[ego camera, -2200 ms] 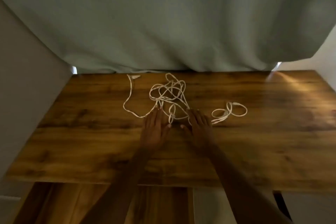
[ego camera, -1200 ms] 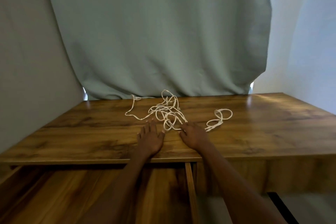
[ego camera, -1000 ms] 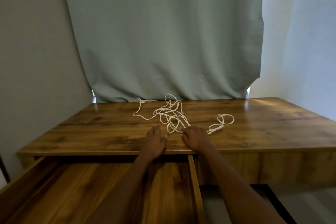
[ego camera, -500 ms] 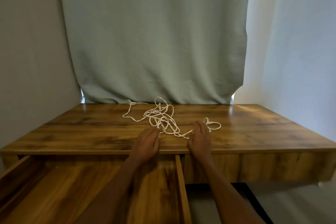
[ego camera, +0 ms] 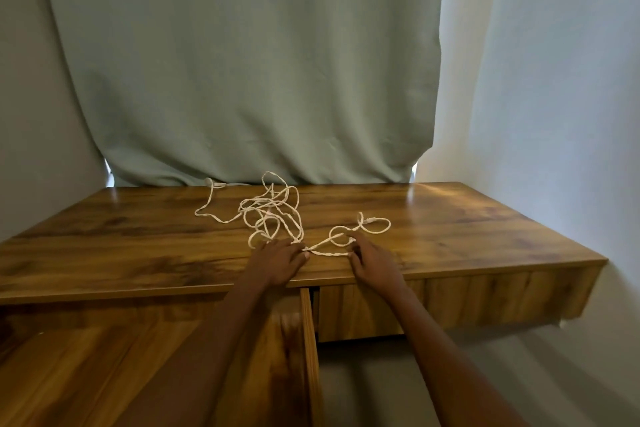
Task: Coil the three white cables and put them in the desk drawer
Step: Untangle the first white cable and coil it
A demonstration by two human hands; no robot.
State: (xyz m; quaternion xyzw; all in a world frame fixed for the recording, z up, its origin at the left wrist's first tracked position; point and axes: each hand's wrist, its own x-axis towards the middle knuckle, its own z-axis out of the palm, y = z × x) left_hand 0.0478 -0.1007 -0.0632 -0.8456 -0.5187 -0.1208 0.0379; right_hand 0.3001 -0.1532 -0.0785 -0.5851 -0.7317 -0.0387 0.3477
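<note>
Cables [ego camera: 268,215] are lying in a loose white tangle toward the back middle of the wooden tabletop [ego camera: 467,229], with one strand trailing off left and back to an end near the curtain [ego camera: 249,62]. A stretch of cable is running from the tangle out to the right, its long axis roughly parallel to the front edge, and ending in two small loops [ego camera: 372,224]. The left hand [ego camera: 280,258] is resting on the tabletop with its fingers lying over the near edge of the tangle; whether its grip is pinching a strand, I cannot tell. The right hand [ego camera: 372,262] is curling its fingers round the strand beside the small loops. Below the front edge, the drawer [ego camera: 308,340] is standing pulled out on the left side.
</note>
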